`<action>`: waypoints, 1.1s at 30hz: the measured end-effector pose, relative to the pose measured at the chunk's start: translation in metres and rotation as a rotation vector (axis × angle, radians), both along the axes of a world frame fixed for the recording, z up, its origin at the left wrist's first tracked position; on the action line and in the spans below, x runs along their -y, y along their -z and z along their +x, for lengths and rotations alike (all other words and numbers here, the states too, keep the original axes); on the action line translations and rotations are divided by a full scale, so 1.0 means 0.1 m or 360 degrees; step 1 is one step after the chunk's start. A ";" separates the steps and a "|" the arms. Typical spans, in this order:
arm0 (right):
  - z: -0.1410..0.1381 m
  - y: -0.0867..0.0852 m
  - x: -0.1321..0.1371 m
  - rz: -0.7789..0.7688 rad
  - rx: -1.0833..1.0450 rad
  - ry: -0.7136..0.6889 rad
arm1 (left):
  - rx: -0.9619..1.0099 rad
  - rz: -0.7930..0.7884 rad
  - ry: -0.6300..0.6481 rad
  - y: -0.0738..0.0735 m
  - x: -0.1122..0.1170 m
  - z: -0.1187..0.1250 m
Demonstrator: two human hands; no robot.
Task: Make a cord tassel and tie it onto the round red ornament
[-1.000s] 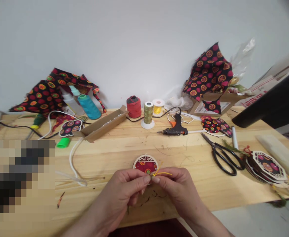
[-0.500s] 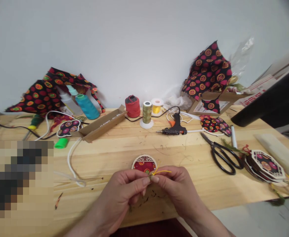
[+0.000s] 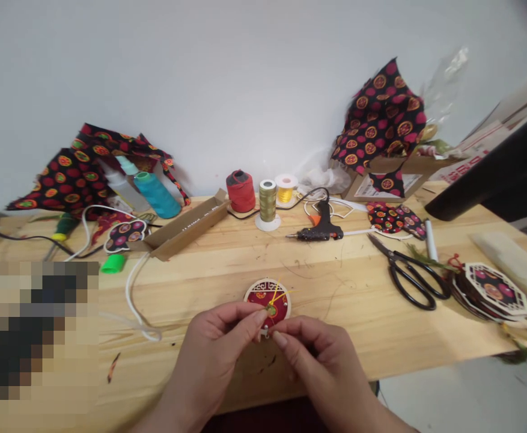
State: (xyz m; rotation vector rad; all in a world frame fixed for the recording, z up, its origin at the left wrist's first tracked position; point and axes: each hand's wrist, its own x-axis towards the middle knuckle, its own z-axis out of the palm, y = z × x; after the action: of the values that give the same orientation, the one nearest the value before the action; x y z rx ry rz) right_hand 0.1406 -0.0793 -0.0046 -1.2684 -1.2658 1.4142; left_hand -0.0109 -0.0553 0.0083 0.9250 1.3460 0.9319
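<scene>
A round wooden ornament (image 3: pixel 263 293) with red patterned cloth lies on the wooden table (image 3: pixel 227 270) near the front edge. My left hand (image 3: pixel 218 349) pinches a small bead and a yellow thread (image 3: pixel 277 296) at the ornament's lower edge. My right hand (image 3: pixel 321 361) is closed in a pinch just below it, fingertips meeting the left hand's. The thread's two ends stick up over the red cloth.
Black scissors (image 3: pixel 414 278) and a stack of octagonal ornaments (image 3: pixel 491 291) lie to the right. A glue gun (image 3: pixel 319 228), thread spools (image 3: pixel 267 201), a cardboard tray (image 3: pixel 186 227), a white cord (image 3: pixel 132 294) and patterned fabric (image 3: pixel 87 168) sit behind. A blurred patch covers the left.
Both hands have drawn back toward me and lower. The yellow thread ends, earlier pointing right, now stand up over the ornament. The view has tilted slightly.
</scene>
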 end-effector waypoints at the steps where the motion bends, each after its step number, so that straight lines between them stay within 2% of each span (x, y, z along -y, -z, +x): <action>1: 0.00 0.00 0.01 0.0086 0.0027 -0.0015 | -0.0017 0.0017 -0.0008 0.01 0.00 0.00; 9: 0.01 0.04 0.07 0.0433 0.0260 -0.0091 | -0.0115 0.0106 -0.0024 0.07 0.02 -0.02; 18: 0.02 0.05 0.08 0.0673 0.0481 -0.0232 | -0.0326 0.0227 0.0018 0.00 0.03 0.04; 21: 0.05 0.03 0.06 0.0959 0.0726 -0.0229 | -0.0492 0.0267 0.0074 0.00 0.04 0.04; 24: 0.12 -0.06 0.05 0.1450 0.1279 -0.0290 | -0.0699 0.0372 0.0237 -0.01 0.04 0.02; 27: 0.19 -0.23 0.03 0.1771 0.1751 -0.0495 | -0.0799 0.0485 0.0499 -0.03 0.04 0.02; 30: 0.26 -0.43 -0.07 0.1812 0.1782 -0.0719 | -0.0694 0.0550 0.0759 -0.07 0.05 0.03; 33: 0.35 -0.52 -0.29 0.1613 0.1515 -0.0939 | -0.0498 0.0519 0.0863 -0.09 0.07 0.02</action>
State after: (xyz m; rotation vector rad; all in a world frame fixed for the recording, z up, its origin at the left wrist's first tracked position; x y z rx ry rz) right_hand 0.1761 -0.0504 0.0471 -0.8103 -2.6789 0.2038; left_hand -0.0092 -0.0627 0.0170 1.6438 1.1172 0.6041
